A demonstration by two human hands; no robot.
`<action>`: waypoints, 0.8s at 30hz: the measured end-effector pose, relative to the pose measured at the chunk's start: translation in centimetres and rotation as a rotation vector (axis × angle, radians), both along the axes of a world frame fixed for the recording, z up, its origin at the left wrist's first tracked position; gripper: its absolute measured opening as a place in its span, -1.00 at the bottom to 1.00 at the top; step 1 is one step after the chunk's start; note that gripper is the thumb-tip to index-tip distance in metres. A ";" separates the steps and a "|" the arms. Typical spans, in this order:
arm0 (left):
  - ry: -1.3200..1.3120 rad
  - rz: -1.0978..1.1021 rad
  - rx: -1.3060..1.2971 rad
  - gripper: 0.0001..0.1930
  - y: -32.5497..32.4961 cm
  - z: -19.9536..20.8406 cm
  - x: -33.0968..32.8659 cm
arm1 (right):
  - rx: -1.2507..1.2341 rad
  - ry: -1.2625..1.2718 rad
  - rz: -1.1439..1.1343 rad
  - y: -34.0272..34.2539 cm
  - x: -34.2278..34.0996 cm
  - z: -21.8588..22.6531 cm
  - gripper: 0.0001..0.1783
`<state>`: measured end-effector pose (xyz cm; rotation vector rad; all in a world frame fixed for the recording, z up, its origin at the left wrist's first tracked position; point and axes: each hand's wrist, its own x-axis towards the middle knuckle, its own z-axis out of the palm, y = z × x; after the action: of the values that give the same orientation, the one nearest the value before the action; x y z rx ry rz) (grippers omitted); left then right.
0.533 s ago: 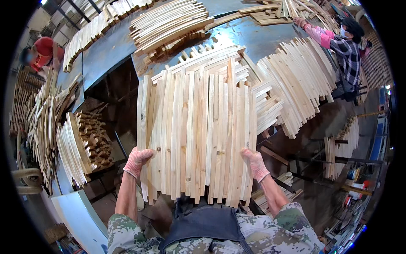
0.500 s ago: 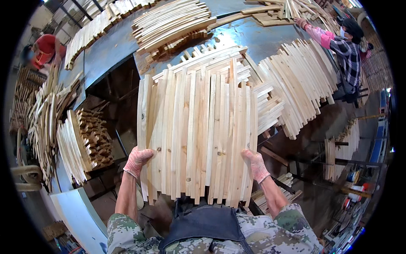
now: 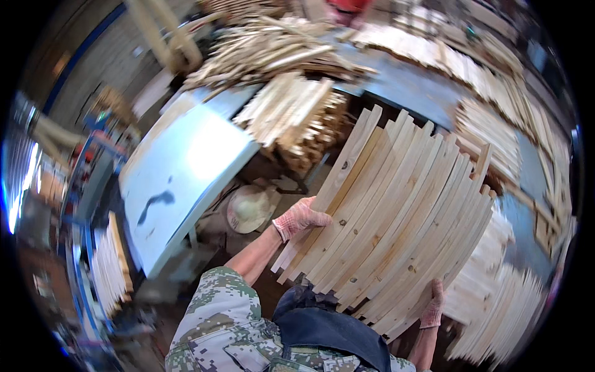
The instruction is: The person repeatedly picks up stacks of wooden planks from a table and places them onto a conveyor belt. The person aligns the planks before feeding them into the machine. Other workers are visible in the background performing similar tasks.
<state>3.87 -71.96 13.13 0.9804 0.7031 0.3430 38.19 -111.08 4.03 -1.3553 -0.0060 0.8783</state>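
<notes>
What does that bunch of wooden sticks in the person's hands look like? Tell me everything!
The bunch of wooden sticks is a wide row of long, narrow, pale strips, side by side, one yellower near the left edge. Dark knots dot some; the ends are uneven. No tie shows. It is held slanted, far ends toward the picture's upper right. The gloved left hand grips its left edge, the gloved right hand its right edge.

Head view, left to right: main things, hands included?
Small stack of pale strips → pale-blue tabletop → gloved left hand → gloved right hand → strip pile at lower right. Held wooden strips overlap both hands, so left out.
</notes>
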 end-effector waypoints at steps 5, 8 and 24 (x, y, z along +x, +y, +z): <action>-0.016 0.284 0.144 -0.25 -2.6 4.7 -15.8 | 0.064 -0.121 0.316 9.5 -3.5 2.5 -0.43; 0.027 0.471 0.203 -0.24 -5.9 6.1 -23.7 | 0.117 -0.179 0.470 17.4 -7.2 4.0 -0.42; 0.276 1.267 -0.184 -0.47 -13.7 4.8 -62.8 | 0.033 -0.093 1.452 49.0 -52.3 13.7 -0.58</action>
<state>-58.88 -85.66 17.94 0.2879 1.5389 1.2272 -14.13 -62.08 17.69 -1.2353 -1.1889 1.9629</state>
